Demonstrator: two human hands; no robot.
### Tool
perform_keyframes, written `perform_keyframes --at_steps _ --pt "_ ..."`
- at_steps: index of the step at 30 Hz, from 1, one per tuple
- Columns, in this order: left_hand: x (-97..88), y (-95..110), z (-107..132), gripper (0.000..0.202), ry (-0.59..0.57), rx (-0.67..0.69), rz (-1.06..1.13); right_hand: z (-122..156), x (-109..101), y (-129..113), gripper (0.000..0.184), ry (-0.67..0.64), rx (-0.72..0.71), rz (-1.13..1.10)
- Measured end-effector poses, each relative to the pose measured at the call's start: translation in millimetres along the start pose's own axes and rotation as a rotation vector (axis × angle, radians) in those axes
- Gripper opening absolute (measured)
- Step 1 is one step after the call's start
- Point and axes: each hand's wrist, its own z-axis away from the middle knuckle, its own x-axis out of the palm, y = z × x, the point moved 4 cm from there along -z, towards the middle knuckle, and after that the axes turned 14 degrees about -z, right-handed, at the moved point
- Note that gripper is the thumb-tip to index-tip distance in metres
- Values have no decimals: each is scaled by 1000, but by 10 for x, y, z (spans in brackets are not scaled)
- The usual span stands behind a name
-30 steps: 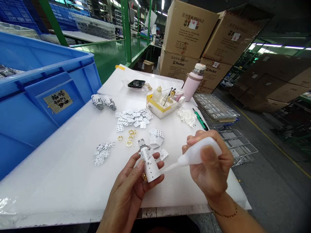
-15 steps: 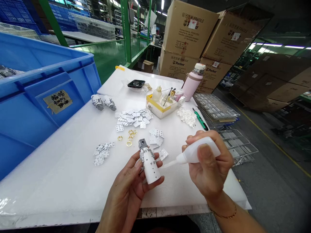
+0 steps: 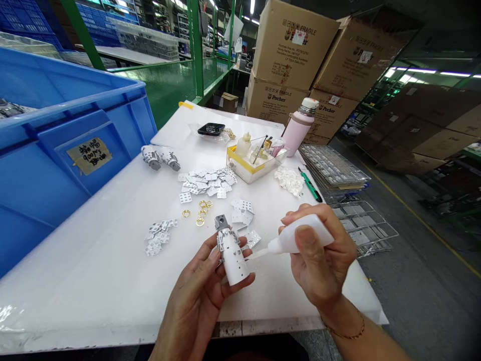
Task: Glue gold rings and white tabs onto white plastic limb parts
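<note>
My left hand (image 3: pixel 205 281) is closed around a white, tapered model part (image 3: pixel 235 263) with grey detailing and a grey block at its top end. In my right hand (image 3: pixel 323 260) is a white squeeze bottle (image 3: pixel 300 234), gripped between thumb and fingers. Its thin nozzle points left, with the tip at the side of the model part; whether it touches, I cannot tell. Just beyond lie small white plates with holes (image 3: pixel 242 213), gold rings (image 3: pixel 200 221), a bigger pile of white plates (image 3: pixel 206 181) and a smaller group (image 3: pixel 160 235) to the left.
Two similar model parts (image 3: pixel 160 158) lie beside a blue crate (image 3: pixel 75 145). Farther back are a phone (image 3: pixel 211 129), a small tray (image 3: pixel 246 174) of bottles, a pink flask (image 3: pixel 298 128), crumpled tissue (image 3: pixel 288 180) and a green cutter (image 3: pixel 310 184). Cardboard boxes (image 3: pixel 289 50) stand behind the table.
My right hand has shifted slightly left with the squeeze bottle, bringing its nozzle closer to the model part. My left hand has stayed nearly still.
</note>
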Motion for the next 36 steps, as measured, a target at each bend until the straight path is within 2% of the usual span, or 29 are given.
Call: perform_keyframes --at_steps 6,15,21,30,36 --pt "-21 -19 -25 37 -54 -13 34 -1 6 -3 14 9 -5 33" --pt "-55 -23 -43 32 -48 -14 61 -1 -44 -8 17 56 13 -36" --pt "-50 -24 -41 33 -56 -15 76 -6 -18 6 16 2 33 -22" --pt "-16 1 -19 36 -30 -15 60 -2 0 8 14 -5 30 1" --pt "-35 -28 -47 32 -85 -18 71 -8 1 12 14 2 31 -1"
